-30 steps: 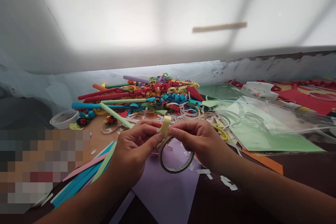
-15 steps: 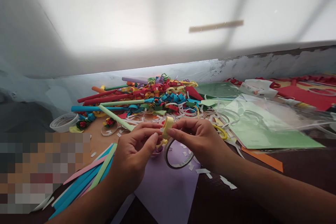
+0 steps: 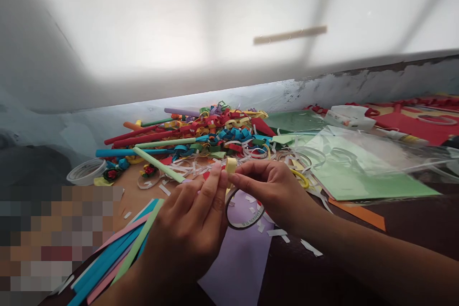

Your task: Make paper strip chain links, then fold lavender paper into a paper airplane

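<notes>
A small pale yellow paper loop (image 3: 231,165) stands between my two hands. My right hand (image 3: 276,191) pinches its right side between thumb and fingers, and a roll of tape (image 3: 245,224) hangs below that hand. My left hand (image 3: 193,215) has its back toward the camera, its fingertips pressed against the loop's left side; the left thumb is hidden. Under the hands lies a purple sheet (image 3: 240,263) with white scraps on it. Paper strips in blue, pink and green (image 3: 118,248) lie beside my left wrist.
Behind the hands is a heap of coloured paper chains (image 3: 222,126) with rolled paper tubes (image 3: 143,138). A white tape roll (image 3: 86,171) sits at the left. Green sheets (image 3: 373,177) under clear plastic, an orange strip (image 3: 358,214) and red paper (image 3: 409,124) lie to the right.
My left hand has turned over and moved right, its fingers now straighter and pressed against the loop. My right hand keeps its pinch, almost unmoved.
</notes>
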Available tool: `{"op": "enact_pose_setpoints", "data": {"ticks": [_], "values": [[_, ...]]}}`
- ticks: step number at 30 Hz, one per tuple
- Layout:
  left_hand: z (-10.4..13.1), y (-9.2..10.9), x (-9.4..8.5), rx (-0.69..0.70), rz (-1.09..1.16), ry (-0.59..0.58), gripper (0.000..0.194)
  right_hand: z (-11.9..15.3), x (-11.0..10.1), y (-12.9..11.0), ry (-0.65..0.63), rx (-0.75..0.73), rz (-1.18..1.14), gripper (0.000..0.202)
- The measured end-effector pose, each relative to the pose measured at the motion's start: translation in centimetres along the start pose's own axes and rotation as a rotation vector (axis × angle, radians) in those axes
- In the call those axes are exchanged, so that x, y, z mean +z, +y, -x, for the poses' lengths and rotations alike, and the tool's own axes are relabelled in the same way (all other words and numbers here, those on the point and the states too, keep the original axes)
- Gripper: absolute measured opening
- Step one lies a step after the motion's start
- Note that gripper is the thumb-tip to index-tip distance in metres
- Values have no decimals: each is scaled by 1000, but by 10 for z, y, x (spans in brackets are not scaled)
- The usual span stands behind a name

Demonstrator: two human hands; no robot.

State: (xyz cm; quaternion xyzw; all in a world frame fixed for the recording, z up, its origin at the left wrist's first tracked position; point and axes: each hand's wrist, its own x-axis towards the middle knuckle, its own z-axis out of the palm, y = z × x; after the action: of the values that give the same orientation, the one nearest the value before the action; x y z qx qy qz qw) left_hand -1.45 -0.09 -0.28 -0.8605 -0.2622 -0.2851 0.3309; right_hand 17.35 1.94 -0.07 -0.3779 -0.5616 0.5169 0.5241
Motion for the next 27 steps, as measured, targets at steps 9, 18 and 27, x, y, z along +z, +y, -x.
{"op": "enact_pose_setpoints", "data": {"ticks": [9,18,27], "values": [[-11,-3,-7,-914,1074,31,15,2,-3,-5,-138,-137,42,19],[-9,-5,1,-927,1186,10,15,0,-4,-5,-167,-143,141,19],[-8,-11,8,-1040,1453,-95,19,-1,-10,-4,-155,-175,314,19]]}}
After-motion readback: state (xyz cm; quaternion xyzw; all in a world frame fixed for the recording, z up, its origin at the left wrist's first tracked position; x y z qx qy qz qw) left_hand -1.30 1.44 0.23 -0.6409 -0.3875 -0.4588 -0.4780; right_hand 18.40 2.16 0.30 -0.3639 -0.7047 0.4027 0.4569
